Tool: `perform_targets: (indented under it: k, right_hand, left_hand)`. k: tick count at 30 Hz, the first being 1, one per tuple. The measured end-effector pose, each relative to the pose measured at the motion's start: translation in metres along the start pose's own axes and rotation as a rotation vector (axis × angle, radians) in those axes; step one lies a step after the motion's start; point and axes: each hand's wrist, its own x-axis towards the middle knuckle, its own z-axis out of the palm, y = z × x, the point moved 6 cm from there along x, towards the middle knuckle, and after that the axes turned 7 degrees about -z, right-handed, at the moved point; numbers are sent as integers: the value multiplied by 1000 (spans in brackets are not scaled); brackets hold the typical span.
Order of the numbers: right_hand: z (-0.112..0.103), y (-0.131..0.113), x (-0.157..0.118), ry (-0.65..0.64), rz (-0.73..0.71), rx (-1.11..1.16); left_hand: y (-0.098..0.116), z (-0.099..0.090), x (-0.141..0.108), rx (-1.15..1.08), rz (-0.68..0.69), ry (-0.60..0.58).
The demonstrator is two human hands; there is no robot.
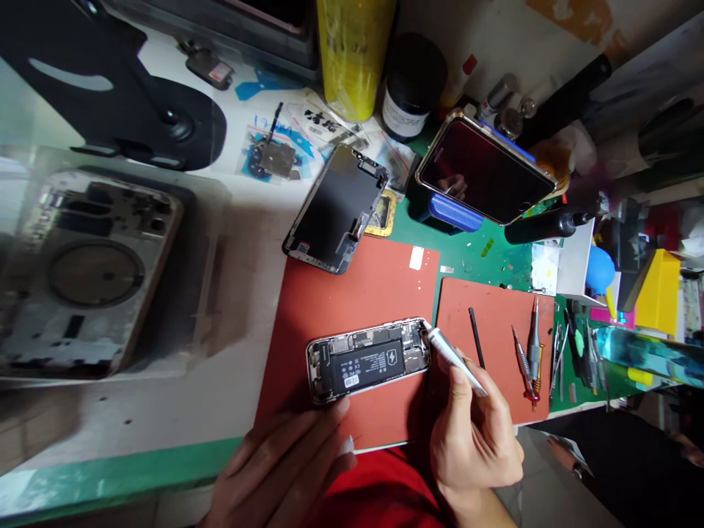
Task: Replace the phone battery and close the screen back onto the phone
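An opened smartphone lies on a red-brown mat, its black battery and inner boards exposed and its screen off. My right hand is closed on a small white squeeze tube. The tube's narrow tip points at the upper right corner of the phone's frame; whether it touches is too small to tell. My left hand has its fingers stretched out, with a fingertip at the phone's lower left edge. Above the phone lies a detached screen assembly, its back facing up.
A second phone leans on a blue stand. To the right, a black stick and screwdrivers lie on another mat. A clear case with a phone housing sits at left. Behind stand a yellow bottle and black jar.
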Motion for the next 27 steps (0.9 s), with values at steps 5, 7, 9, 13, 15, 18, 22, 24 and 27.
perform_targets:
  k: [5, 7, 9, 13, 15, 18, 22, 24, 27]
  right_hand:
    - [-2, -15, 6, 39, -126, -146]
    - [-1, -17, 7, 33, -137, -171]
    - [-1, -18, 6, 25, -156, -200]
    - [-2, -22, 7, 8, -225, -235]
    - [-2, -25, 8, 2, -274, -268]
    - [-1, -32, 10, -34, -348, -313]
    - [-2, -38, 10, -56, -372, -337]
    - [-5, -38, 9, -17, -347, -317]
    - [-13, -22, 10, 94, -97, -169]
  left_hand:
    - [-1, 1, 1, 20, -18, 23]
    - [-1, 0, 1, 28, -31, 37]
    - [-1, 0, 3, 36, -45, 48]
    - [-2, 0, 4, 49, -65, 38]
    - [-4, 1, 3, 48, -80, 31]
    - [-6, 2, 1, 48, -96, 33]
    - [-4, -3, 6, 6, -122, 26]
    - [-3, -10, 13, -13, -166, 22]
    - [-6, -19, 27, 23, -243, 8]
